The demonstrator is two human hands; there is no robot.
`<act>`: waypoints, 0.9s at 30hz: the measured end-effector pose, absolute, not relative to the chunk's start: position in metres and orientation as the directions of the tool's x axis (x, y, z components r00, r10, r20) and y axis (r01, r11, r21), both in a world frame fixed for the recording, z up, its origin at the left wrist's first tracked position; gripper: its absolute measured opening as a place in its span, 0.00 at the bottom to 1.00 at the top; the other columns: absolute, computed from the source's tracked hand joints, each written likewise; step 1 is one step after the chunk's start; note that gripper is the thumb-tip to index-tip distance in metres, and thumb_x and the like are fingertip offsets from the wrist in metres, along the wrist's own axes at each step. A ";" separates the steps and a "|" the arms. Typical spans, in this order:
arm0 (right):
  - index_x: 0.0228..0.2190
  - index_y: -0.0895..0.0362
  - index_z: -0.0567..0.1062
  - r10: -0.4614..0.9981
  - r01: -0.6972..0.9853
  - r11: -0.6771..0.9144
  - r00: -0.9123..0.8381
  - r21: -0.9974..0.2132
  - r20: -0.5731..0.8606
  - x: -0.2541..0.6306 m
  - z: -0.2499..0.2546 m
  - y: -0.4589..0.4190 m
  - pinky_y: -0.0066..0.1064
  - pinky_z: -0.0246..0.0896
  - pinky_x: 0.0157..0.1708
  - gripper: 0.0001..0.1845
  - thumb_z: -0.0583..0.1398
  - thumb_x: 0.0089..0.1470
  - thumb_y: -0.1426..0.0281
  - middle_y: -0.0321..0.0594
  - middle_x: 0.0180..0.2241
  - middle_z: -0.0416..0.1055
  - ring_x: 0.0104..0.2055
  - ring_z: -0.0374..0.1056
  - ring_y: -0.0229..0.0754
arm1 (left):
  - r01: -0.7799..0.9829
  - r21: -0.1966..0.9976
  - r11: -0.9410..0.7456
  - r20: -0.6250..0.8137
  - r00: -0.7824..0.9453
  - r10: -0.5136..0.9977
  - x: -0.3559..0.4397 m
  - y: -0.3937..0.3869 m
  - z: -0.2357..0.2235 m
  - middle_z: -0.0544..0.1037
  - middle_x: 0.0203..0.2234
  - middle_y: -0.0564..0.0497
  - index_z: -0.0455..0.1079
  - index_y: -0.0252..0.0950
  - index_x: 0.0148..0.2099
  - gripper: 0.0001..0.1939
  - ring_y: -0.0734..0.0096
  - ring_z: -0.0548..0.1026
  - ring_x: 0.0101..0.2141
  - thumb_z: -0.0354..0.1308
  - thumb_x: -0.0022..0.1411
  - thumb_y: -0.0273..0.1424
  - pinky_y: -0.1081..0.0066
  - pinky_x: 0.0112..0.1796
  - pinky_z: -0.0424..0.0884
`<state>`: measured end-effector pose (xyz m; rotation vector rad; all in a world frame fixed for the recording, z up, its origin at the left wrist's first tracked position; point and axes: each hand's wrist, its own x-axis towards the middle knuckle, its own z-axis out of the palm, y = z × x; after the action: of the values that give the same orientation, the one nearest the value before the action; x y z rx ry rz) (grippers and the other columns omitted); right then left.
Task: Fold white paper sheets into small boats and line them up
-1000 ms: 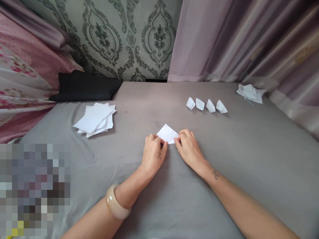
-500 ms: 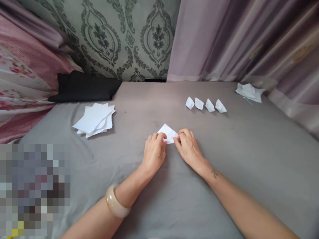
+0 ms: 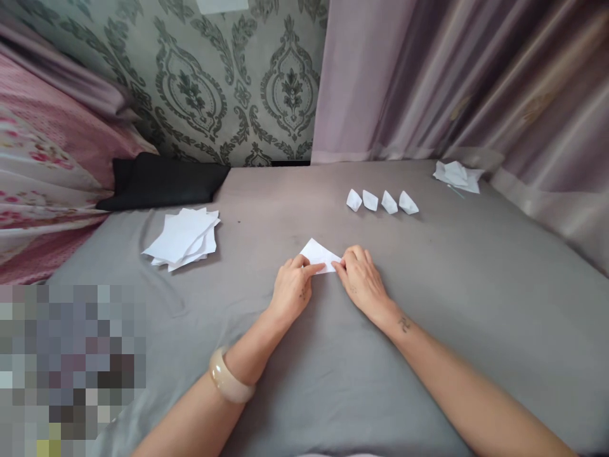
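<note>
A folded sheet of white paper lies on the grey cloth between my two hands, one corner pointing away from me. My left hand is at its left side, the index finger stretched across the lower part of the paper and the other fingers curled, partly hidden. My right hand pinches the right corner between thumb and fingers. Beyond the hands, several small folded paper pieces stand in a row to the right. A stack of white paper sheets rests to the left.
More white papers lie at the far right, beside a thin stick-like item. A folded black cloth sits at the back left. Curtains and a patterned wall border the grey-covered surface. The lower left corner is pixelated.
My left index finger has straightened out over the paper from a curled position. My right hand stays at the right corner. The whole view has shifted slightly.
</note>
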<state>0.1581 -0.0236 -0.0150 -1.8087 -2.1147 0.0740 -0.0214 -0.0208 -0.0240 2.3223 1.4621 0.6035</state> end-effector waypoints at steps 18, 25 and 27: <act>0.55 0.58 0.66 0.928 0.913 0.351 -0.309 -0.210 0.209 0.122 0.000 -0.077 0.42 0.63 0.45 0.22 0.47 0.63 0.67 0.51 0.48 0.67 0.48 0.62 0.51 | 0.814 0.519 -0.261 0.213 0.173 0.962 -0.032 -0.012 -0.027 0.68 0.36 0.44 0.73 0.40 0.50 0.20 0.62 0.67 0.38 0.46 0.62 0.23 0.62 0.44 0.64; 0.56 0.55 0.66 0.936 0.926 0.322 -0.281 -0.199 0.211 0.118 0.000 -0.078 0.43 0.63 0.46 0.23 0.48 0.63 0.65 0.51 0.49 0.66 0.48 0.61 0.51 | 0.800 0.587 -0.124 0.168 0.029 0.985 -0.033 0.006 -0.022 0.72 0.37 0.43 0.72 0.34 0.42 0.11 0.61 0.70 0.41 0.55 0.59 0.33 0.62 0.45 0.66; 0.56 0.56 0.66 0.938 0.924 0.318 -0.274 -0.213 0.213 0.118 -0.001 -0.078 0.43 0.63 0.47 0.23 0.48 0.63 0.65 0.51 0.51 0.65 0.50 0.60 0.52 | 0.802 0.593 -0.080 0.097 0.028 0.995 -0.030 0.009 -0.015 0.74 0.34 0.45 0.72 0.34 0.38 0.08 0.63 0.71 0.39 0.55 0.58 0.32 0.65 0.42 0.67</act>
<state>0.1180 -0.0784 -0.0011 -1.6762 -2.2914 0.0669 -0.0302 0.0087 -0.0145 1.9382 1.8255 0.7052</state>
